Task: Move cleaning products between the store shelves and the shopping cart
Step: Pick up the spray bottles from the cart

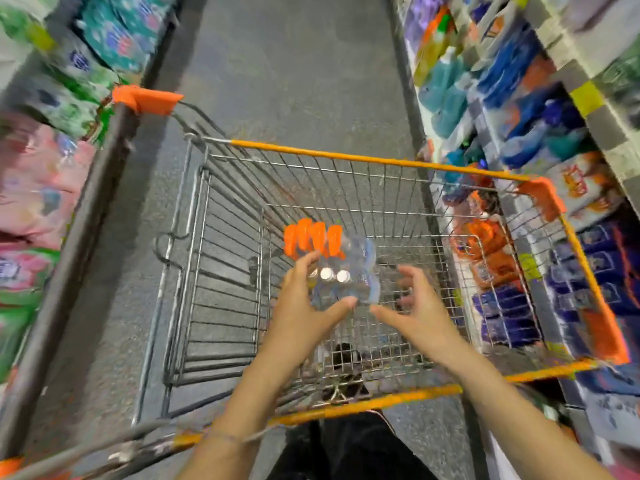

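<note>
**Pack of Bottles Held Over the Cart Basket**

Hangs in the air over the basket of a silver wire shopping cart with orange trim (pixel 346 155): a clear-wrapped pack of bottles with orange caps (pixel 349 271), roughly above the middle of the wire floor. Points its caps up and away, toward the cart's far end. Blurs too much for any label to be read.

Rests in the left hand (pixel 304 303), gripped with the fingers against the pack's left side and the thumb hooked under its near lower edge. Has the right hand (pixel 420 306) just beside it on the right, fingers spread and relaxed, holding nothing, thumb aimed at the left thumb. Cannot tell whether any right fingertip touches the wrap. Leaves the two hands apart, thumbs nearly meeting below the pack, both forearms reaching in over the cart's near orange rail.

Runs along the right of the cart: store shelves with blue, orange and purple packages (pixel 540 133), and translucent blue bottles (pixel 446 95) farther up the aisle. Lines the left side with shelves of pink, green and teal bags (pixel 41 188). Slants between those bags and the cart: a grey bar with an orange end cap (pixel 86 220). Stretches ahead as a grey speckled floor (pixel 294 64). Shows dark trousers (pixel 346 452) at the bottom edge, behind the near rail.
</note>
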Tool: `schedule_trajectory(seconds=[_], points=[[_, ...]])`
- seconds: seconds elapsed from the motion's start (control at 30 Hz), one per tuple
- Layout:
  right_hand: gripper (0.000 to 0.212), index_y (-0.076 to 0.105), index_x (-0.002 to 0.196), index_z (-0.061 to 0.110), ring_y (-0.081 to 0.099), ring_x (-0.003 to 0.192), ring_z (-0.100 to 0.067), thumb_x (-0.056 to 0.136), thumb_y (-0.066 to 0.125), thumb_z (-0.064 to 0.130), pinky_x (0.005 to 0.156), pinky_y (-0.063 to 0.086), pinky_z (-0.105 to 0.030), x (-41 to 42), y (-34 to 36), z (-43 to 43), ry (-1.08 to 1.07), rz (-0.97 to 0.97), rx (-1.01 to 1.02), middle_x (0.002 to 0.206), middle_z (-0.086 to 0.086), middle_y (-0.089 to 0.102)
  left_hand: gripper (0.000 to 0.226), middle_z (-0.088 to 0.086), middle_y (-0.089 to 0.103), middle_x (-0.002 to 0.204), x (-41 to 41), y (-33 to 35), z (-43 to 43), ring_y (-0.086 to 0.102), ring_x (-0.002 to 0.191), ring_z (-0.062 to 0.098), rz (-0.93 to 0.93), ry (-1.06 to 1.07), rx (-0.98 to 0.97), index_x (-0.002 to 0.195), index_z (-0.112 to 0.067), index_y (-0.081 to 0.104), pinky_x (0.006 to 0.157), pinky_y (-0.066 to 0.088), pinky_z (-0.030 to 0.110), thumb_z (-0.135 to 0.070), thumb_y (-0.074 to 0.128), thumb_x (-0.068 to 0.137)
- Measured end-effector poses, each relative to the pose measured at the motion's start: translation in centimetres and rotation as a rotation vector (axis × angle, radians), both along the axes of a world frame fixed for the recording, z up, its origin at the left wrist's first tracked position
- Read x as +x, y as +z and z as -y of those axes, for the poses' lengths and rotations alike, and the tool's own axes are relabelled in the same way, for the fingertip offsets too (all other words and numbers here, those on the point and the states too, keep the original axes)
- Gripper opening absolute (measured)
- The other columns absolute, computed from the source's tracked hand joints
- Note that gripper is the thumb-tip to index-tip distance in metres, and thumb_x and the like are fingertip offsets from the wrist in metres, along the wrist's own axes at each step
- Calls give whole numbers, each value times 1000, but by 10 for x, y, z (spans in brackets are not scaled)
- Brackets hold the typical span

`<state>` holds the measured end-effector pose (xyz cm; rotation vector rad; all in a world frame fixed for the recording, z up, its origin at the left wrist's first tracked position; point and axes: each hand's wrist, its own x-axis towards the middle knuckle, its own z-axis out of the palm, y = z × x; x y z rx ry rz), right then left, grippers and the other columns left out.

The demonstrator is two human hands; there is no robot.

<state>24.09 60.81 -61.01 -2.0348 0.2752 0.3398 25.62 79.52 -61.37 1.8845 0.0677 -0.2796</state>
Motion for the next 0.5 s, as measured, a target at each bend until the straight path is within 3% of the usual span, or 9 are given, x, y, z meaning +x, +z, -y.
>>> schedule_trajectory(seconds=[0.07, 0.13, 0.2, 0.33, 0.5], points=[[70, 35, 135, 23, 47, 94, 3, 80, 79, 22, 72, 39, -11, 27, -32, 10, 73, -71, -82, 111, 22, 43, 71, -6, 47, 132, 20, -22, 6, 48, 121, 9, -9, 30, 38, 128, -33, 40, 98, 44, 26, -29, 83, 72], [77, 32, 142, 15, 46, 115, -10, 81, 78, 25, 93, 39, -22, 50, -63, 19, 142, -107, -189, 132, 4, 44, 69, -5, 49, 130, 36, -39, 15, 49, 116, 4, -6, 53, 86, 132, -22, 44, 92, 39, 9, -23, 82, 74], [78, 33, 143, 12, 42, 128, -20, 81, 77, 31, 104, 37, -33, 68, -93, 24, 194, -91, -288, 141, -6, 41, 68, -4, 49, 127, 49, -56, 21, 48, 103, -9, -13, 83, 117, 133, -17, 45, 82, 34, -3, -19, 81, 75], [75, 37, 140, 16, 44, 128, -25, 80, 77, 37, 97, 46, -41, 97, -149, 22, 222, -83, -367, 139, -5, 41, 65, 2, 52, 123, 68, -103, 32, 47, 101, 1, -12, 131, 215, 129, -15, 48, 82, 33, -1, -27, 80, 75], [75, 30, 142, 12, 43, 127, -27, 84, 72, 36, 87, 48, -40, 102, -206, 12, 315, -76, -542, 139, -6, 38, 58, 9, 50, 125, 69, -156, 33, 40, 104, 1, -66, 107, 371, 131, -6, 47, 80, 26, -1, -15, 75, 81]])
